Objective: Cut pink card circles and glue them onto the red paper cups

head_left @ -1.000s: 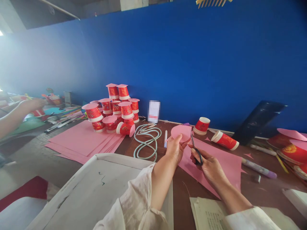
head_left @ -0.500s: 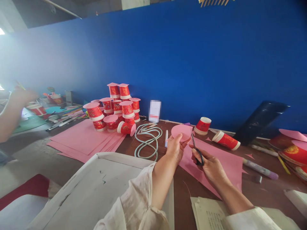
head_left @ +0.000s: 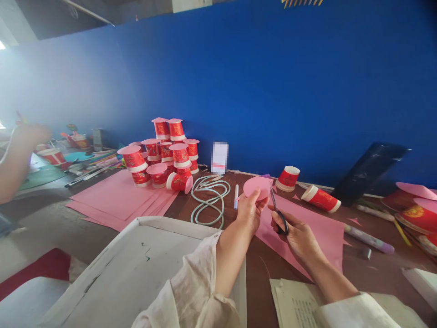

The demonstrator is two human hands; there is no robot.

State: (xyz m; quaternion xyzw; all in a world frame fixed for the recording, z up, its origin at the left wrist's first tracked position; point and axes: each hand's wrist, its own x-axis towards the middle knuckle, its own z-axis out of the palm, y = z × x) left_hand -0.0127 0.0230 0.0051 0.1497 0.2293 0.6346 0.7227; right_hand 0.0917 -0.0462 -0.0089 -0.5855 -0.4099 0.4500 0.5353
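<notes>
Between the thumb and fingers of my left hand (head_left: 251, 212) is a round pink paper piece (head_left: 256, 187), held up above the table. My right hand (head_left: 300, 232) is closed around the dark handles of a pair of scissors (head_left: 282, 221). The blades point up and away, right at the paper's right edge. Beneath both hands lies a large pink paper sheet (head_left: 317, 228). A coiled pale cable (head_left: 211, 200) and a white marker (head_left: 236, 197) lie just left of my left hand.
Stacked red paper cups (head_left: 180, 157) with pink tops stand on pink sheets (head_left: 102, 193) at left. A white tray (head_left: 136, 255) fills the near left. Two more cups, one upright cup (head_left: 287, 178) and one tipped cup (head_left: 321, 199), sit by the blue wall. Another person's arm (head_left: 17, 155) shows far left.
The whole view has shifted very slightly. My hands keep nearly the same pose, with the scissors still at the paper's right edge. The other person's hand at far left has moved slightly.
</notes>
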